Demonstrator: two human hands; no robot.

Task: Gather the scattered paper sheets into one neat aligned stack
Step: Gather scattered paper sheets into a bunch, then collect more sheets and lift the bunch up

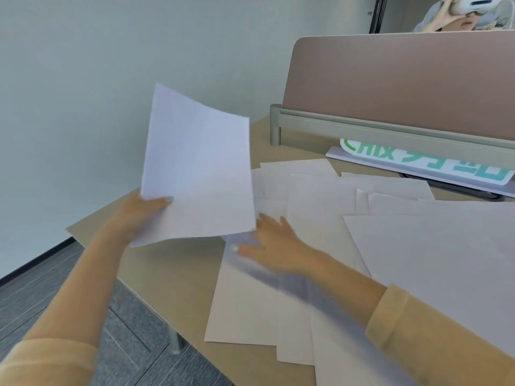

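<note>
My left hand (142,213) pinches the lower left corner of a white sheet of paper (198,168), held up and tilted above the desk's left end. My right hand (267,243) lies flat with spread fingers on a sheet (245,296) resting on the desk; the hand is blurred. Several more white sheets (320,196) lie scattered and overlapping across the desk, and a large one (440,252) covers the right side.
The wooden desk (167,274) ends at its left edge above grey floor (55,280). A brown partition (404,79) stands along the desk's back. Under it lies a white sign with green letters (423,162). Another person sits behind the partition, top right.
</note>
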